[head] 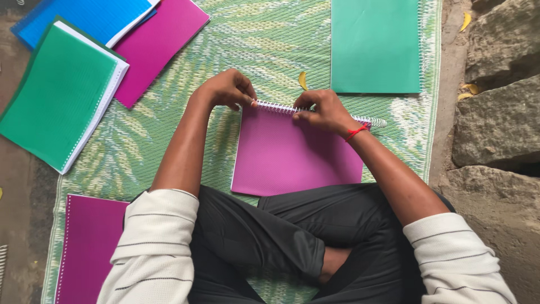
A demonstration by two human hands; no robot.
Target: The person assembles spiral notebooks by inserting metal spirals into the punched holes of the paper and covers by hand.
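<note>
A magenta spiral notebook [292,155] lies on the green woven mat [264,39] in front of my crossed legs. Its white wire spiral [275,106] runs along the far edge. My left hand [228,89] pinches the left end of the spiral with curled fingers. My right hand [323,110], with a red thread on the wrist, grips the spiral near its middle; the coil sticks out past it to the right.
A green notebook [376,45] lies at the far right of the mat. A green [56,95], a blue [84,17] and a magenta notebook [160,45] overlap at the far left. Another magenta one [90,247] lies by my left knee. Rough stones [495,124] border the right.
</note>
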